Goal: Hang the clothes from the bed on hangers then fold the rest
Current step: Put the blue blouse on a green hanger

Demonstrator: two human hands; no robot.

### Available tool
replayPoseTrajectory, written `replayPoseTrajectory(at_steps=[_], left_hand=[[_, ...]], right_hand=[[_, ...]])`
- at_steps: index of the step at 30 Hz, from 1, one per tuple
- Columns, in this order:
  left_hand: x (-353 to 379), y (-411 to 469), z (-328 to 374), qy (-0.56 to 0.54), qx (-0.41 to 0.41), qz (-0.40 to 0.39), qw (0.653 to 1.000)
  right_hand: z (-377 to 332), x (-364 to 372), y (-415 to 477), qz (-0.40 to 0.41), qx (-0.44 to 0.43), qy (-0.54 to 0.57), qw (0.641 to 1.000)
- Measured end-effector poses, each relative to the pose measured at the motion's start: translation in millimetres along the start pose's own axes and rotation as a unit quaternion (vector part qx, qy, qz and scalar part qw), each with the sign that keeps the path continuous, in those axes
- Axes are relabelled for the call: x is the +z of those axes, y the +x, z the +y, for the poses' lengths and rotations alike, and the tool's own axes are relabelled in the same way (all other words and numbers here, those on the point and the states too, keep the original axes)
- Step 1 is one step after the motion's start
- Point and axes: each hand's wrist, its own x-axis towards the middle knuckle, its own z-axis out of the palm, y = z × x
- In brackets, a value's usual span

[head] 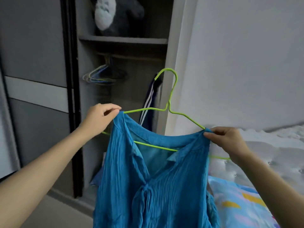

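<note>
Left hand [100, 116]: fingers pinching blue dress [156, 186] shoulder | Right hand [225, 139]: fingers pinching other shoulder | Dress on green hanger [171, 102], hanging between the fingers | Bed [271, 153] behind right fingers.

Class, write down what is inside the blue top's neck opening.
A green hanger's lower bar crosses the top's neck opening. Fabric hides the bar further out; left hand and right hand pinch the shoulders.
</note>
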Motion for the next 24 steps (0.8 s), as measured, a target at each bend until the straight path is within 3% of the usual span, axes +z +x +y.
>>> replayPoseTrajectory(at_steps=[5,9,13,18,24], left_hand=[[-40,27,-78,0.174,0.060,-0.008,0.983],[-41,42,-143,0.308,0.045,-0.158,0.937],[-35,69,-195,0.322,0.009,-0.238,0.916],[-21,119,-245,0.303,-0.007,-0.182,0.935],[7,202,-290,0.327,-0.031,-0.079,0.941]], right_hand=[[-13,99,39,-0.003,0.015,0.010,1.000],[-17,159,72,0.017,0.052,-0.004,0.999],[-27,198,113,0.049,0.092,0.007,0.995],[-30,209,168,0.102,0.153,0.023,0.983],[-25,234,254,0.098,0.236,0.087,0.963]])
